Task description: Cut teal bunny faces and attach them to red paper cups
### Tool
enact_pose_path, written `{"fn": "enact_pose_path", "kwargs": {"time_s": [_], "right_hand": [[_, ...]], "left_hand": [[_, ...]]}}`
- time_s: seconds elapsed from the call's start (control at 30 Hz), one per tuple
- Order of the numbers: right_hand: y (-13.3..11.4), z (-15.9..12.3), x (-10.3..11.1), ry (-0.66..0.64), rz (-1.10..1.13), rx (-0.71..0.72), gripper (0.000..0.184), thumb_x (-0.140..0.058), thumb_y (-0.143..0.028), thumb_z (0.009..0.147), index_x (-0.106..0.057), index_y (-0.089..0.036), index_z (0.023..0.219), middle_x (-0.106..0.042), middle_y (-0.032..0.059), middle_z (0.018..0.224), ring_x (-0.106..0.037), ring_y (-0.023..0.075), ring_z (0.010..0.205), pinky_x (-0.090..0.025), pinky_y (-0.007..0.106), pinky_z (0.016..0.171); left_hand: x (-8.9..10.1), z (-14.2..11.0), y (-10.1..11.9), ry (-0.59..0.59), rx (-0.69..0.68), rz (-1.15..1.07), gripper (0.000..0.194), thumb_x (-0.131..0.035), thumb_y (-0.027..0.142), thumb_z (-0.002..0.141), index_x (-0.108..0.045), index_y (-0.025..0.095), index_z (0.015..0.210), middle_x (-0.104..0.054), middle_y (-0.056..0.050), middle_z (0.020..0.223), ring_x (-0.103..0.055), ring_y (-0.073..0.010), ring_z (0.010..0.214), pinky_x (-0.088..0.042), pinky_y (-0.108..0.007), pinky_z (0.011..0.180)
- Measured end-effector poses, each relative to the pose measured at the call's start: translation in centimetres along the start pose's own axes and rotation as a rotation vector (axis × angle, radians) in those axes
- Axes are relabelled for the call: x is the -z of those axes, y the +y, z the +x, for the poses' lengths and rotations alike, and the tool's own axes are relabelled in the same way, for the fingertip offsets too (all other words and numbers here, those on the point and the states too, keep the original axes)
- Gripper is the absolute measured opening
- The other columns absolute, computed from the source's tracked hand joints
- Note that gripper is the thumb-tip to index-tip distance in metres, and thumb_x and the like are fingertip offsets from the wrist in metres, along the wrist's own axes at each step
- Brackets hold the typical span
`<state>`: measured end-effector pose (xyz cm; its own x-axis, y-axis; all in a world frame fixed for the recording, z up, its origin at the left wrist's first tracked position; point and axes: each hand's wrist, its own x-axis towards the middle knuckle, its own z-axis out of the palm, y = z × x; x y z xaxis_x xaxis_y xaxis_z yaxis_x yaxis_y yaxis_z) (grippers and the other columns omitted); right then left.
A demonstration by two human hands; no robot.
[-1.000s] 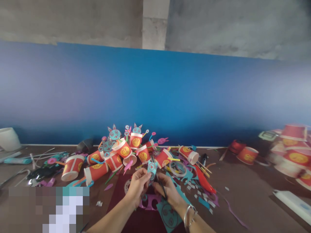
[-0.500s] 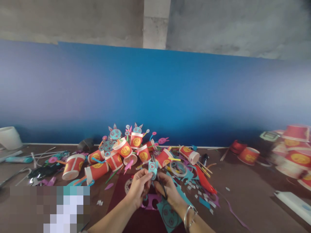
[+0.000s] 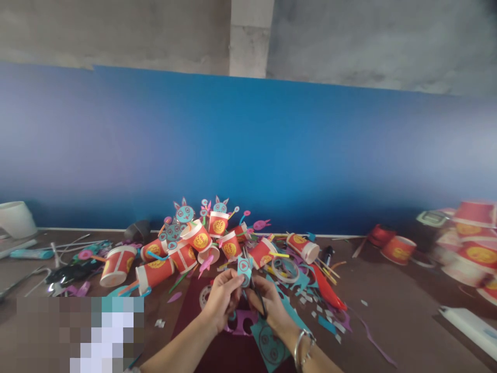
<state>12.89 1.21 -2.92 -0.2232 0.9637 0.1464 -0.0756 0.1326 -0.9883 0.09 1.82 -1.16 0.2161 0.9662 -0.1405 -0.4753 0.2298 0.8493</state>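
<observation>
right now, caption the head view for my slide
Left hand holds blue paper, right hand holds scissors, with red cups heaped beyond.

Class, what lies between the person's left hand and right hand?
The head view shows a blue paper piece, held by the left hand, and part of the scissors held by the right hand.
</observation>
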Motion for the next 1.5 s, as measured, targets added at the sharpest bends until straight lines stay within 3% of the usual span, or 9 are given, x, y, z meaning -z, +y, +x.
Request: {"fn": "enact_pose_path", "kwargs": {"time_s": [0.9,1.5], "right_hand": [[-0.1,0.1,0.0,0.020,-0.015,-0.010,0.033,-0.063,-0.050,0.071,-0.054,-0.019,0.068,-0.038,-0.0081,0.045,-0.031,0.0066,0.040,-0.023,0.020,0.040],[-0.1,0.2,0.0,0.023,-0.012,-0.014,0.028,-0.063,-0.044,0.072,-0.055,-0.018,0.071,-0.038,-0.0090,0.043,-0.029,0.0058,0.038,-0.023,0.019,0.039]], "left_hand": [[0.1,0.1,0.2,0.034,-0.040,0.030,0.037,-0.075,0.042,0.059,-0.045,0.020,0.061,-0.040,0.011,0.031,-0.018,-0.0011,0.025,-0.007,-0.015,0.029],[0.7,0.6,-0.4,0.011,-0.120,-0.025,0.034,-0.074,0.038,0.064,-0.045,0.019,0.059,-0.036,0.011,0.031,-0.018,-0.0020,0.027,-0.009,-0.017,0.032]]}}
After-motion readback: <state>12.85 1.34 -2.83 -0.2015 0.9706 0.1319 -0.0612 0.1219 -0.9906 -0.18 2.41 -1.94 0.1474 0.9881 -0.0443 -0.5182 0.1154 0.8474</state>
